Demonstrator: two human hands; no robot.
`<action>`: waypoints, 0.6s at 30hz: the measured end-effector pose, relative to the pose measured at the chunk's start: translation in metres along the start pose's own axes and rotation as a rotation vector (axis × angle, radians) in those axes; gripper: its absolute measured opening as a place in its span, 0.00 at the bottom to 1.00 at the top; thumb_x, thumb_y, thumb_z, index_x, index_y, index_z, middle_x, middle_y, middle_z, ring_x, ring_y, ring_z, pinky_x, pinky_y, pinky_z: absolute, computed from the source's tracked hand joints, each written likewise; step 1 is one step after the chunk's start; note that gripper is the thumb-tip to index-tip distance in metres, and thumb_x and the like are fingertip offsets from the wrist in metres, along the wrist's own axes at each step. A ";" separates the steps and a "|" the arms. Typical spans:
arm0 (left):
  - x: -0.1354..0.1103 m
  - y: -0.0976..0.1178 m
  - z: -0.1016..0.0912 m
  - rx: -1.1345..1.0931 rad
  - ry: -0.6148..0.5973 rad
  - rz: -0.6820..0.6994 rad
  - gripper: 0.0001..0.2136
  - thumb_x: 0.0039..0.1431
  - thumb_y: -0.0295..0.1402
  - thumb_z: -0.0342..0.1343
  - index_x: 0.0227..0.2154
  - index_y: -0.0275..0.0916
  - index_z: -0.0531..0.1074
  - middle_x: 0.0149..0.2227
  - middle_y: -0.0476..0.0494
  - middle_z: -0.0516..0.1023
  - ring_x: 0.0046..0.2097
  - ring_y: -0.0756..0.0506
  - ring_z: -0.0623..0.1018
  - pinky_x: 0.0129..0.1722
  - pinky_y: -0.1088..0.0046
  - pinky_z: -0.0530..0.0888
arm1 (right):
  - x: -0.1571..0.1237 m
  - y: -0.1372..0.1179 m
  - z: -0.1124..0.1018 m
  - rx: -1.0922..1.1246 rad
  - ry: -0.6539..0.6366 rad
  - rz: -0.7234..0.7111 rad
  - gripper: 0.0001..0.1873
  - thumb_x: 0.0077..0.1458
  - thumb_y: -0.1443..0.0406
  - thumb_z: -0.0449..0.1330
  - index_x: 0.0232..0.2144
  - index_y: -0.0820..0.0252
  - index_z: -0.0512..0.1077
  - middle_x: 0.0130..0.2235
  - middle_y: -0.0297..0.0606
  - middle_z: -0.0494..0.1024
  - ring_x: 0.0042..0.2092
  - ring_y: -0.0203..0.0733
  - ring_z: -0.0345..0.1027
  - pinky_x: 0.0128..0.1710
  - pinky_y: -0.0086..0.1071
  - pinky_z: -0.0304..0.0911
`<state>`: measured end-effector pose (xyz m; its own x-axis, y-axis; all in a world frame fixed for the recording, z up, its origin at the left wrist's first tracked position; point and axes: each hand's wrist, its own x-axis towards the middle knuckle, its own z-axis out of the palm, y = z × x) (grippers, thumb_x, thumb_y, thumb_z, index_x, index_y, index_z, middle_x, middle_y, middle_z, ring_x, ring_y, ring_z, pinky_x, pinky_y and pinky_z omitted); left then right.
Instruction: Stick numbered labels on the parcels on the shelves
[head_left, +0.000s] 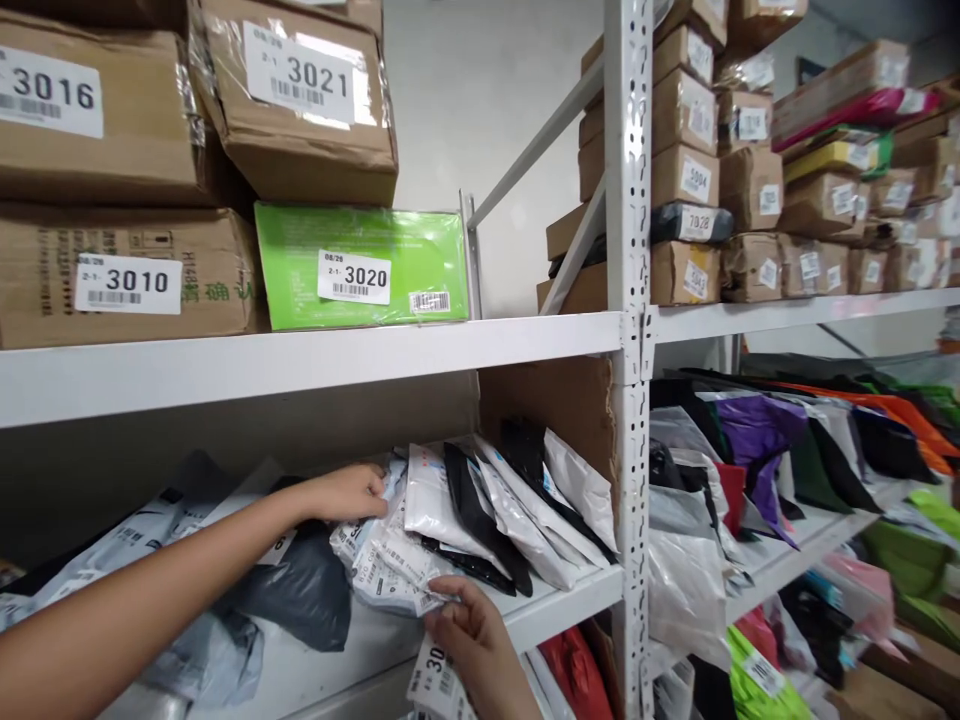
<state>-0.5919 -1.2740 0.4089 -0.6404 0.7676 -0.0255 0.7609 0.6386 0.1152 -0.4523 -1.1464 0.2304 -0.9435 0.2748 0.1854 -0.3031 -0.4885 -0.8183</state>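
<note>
pinched the near edge of a white labelled packet (390, 578) between thumb and fingertips of the right hand (474, 640), clamped on it at the front lip of the lower shelf (555, 600). noted a label slip (433, 675) with the start of a number just under that hand, touching it. spotted a red bag (574, 670) down to the right of the same hand, below the shelf.

reached the left hand (349, 492) in above and beyond the right one, fingers curled together on top of the packet heap; could not tell whether closed on anything or only resting there. passed the forearm over a dark grey bag (300, 590) lying below and left of that hand. saw, right of the left hand, a leaning row of white and black mailers (510, 510), tilted against one another.

found a steel upright (628, 450) further right of both hands, with coloured bags (757, 440) piled past it. made out, above the left hand on the upper shelf (300, 365), a green box (360, 262) marked 3020, then brown cartons (127, 270) marked 3010, 3016 and 3021 to its left. glimpsed more stacked cartons (750, 190) far off, up and right.
</note>
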 end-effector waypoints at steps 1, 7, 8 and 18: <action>-0.002 -0.001 -0.004 -0.007 -0.022 0.036 0.08 0.45 0.34 0.49 0.16 0.37 0.61 0.46 0.43 0.71 0.48 0.41 0.70 0.48 0.69 0.66 | -0.001 0.005 0.004 -0.034 0.011 -0.034 0.24 0.34 0.55 0.71 0.34 0.60 0.72 0.16 0.21 0.60 0.20 0.26 0.48 0.23 0.24 0.45; -0.009 0.004 -0.008 -0.090 -0.041 0.175 0.06 0.41 0.30 0.56 0.26 0.37 0.70 0.50 0.41 0.67 0.54 0.41 0.65 0.57 0.68 0.59 | -0.002 0.029 0.020 -0.272 -0.014 -0.143 0.27 0.40 0.56 0.67 0.44 0.58 0.72 0.22 0.28 0.67 0.24 0.32 0.55 0.25 0.28 0.50; -0.008 0.006 -0.008 -0.126 -0.032 0.195 0.07 0.42 0.31 0.57 0.27 0.37 0.72 0.48 0.41 0.68 0.53 0.42 0.66 0.56 0.69 0.60 | -0.002 0.029 0.023 -0.275 0.003 -0.146 0.32 0.40 0.55 0.67 0.48 0.58 0.70 0.22 0.28 0.67 0.25 0.33 0.56 0.26 0.29 0.51; -0.005 0.015 -0.013 -0.134 -0.037 0.320 0.19 0.41 0.19 0.51 0.38 0.40 0.70 0.55 0.43 0.60 0.58 0.43 0.61 0.59 0.69 0.58 | 0.003 0.008 0.035 0.097 0.002 -0.054 0.47 0.32 0.52 0.71 0.54 0.64 0.61 0.15 0.17 0.53 0.20 0.25 0.39 0.24 0.28 0.37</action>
<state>-0.5791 -1.2691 0.4234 -0.3653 0.9309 -0.0025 0.9005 0.3541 0.2524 -0.4620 -1.1788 0.2439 -0.9252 0.3041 0.2270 -0.3651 -0.5508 -0.7505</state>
